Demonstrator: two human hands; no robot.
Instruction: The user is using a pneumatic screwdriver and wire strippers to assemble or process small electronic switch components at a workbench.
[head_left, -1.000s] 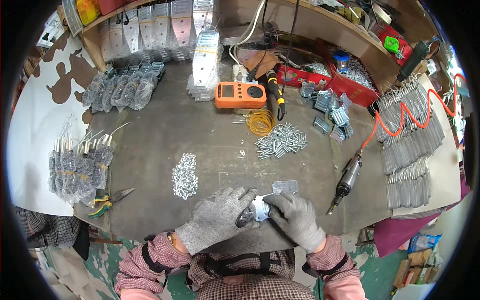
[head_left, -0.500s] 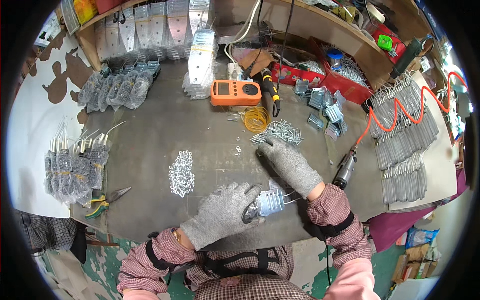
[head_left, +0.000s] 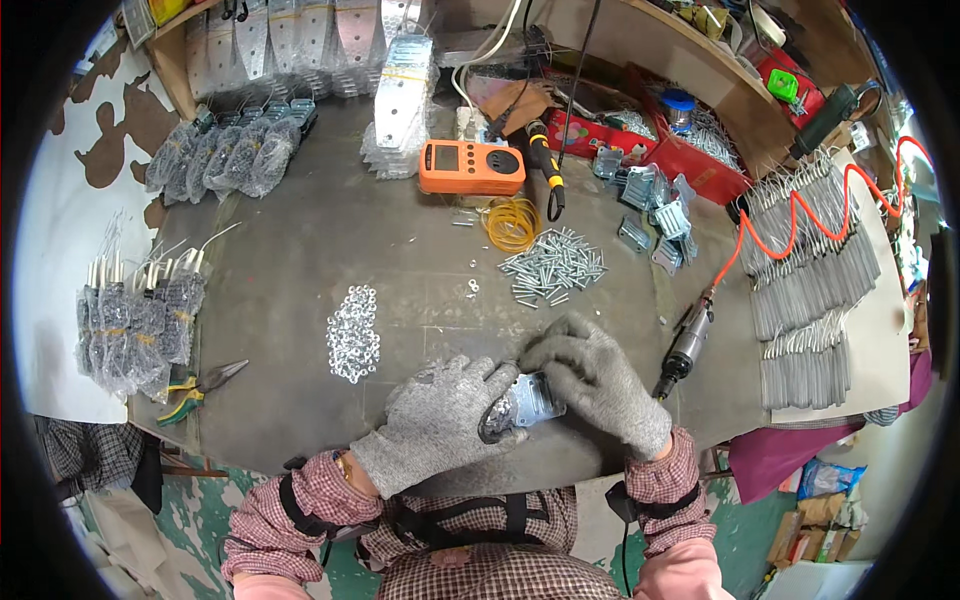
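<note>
In its grey glove, my left hand is closed round the left end of a slotted silver metal bracket near the table's front edge. My right hand, gloved too, curls over the bracket's upper right side with thumb and fingertips together. Whatever those fingertips pinch is too small or hidden to make out. Beyond the right hand lies a heap of screws. Left of my left hand is a pile of small nuts.
An air screwdriver on a red coiled hose lies at right, by stacked grey heating elements. Pliers and bubble-wrapped bundles are at left. An orange meter, yellow rubber bands and loose brackets sit farther back.
My right hand has come back from the screw heap to the bracket, its fingers now over the upper edge. The left hand keeps its hold.
</note>
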